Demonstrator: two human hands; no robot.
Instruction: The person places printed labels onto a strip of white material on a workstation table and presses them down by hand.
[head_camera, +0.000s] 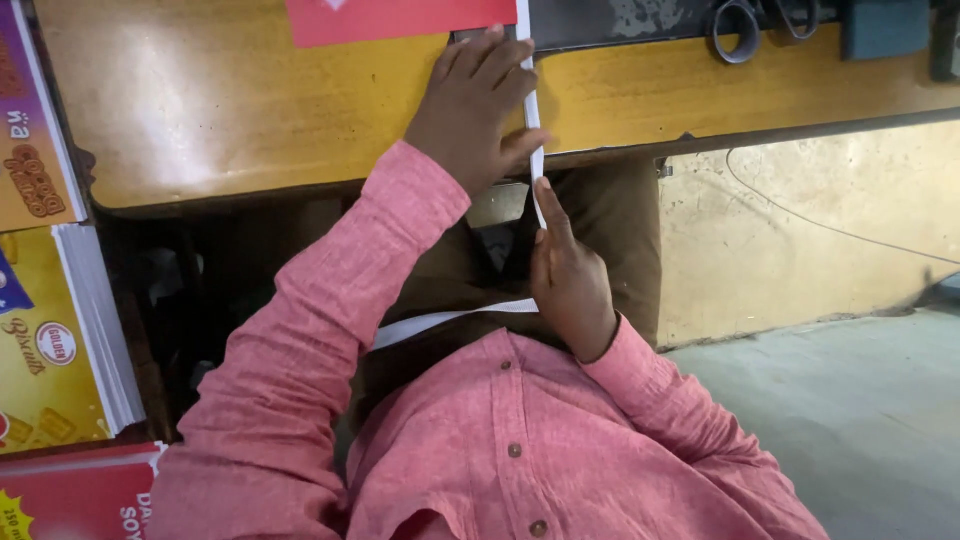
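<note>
White paper strip (533, 130) lay across the yellow bench (250, 110) edge, my left hand (475, 105) pressing it flat with spread fingers, my right hand (565, 285) pinching its lower run; steady tension, I judged, kept it straight.

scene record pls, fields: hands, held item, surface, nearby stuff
left hand: left hand flat on the sheet at the bench edge
right hand: right hand pinches the white sheet's edge below the bench
held item: white sheet, hanging over the edge
surface: yellow wooden bench
nearby: red card, scissors, stacked printed cartons
</note>
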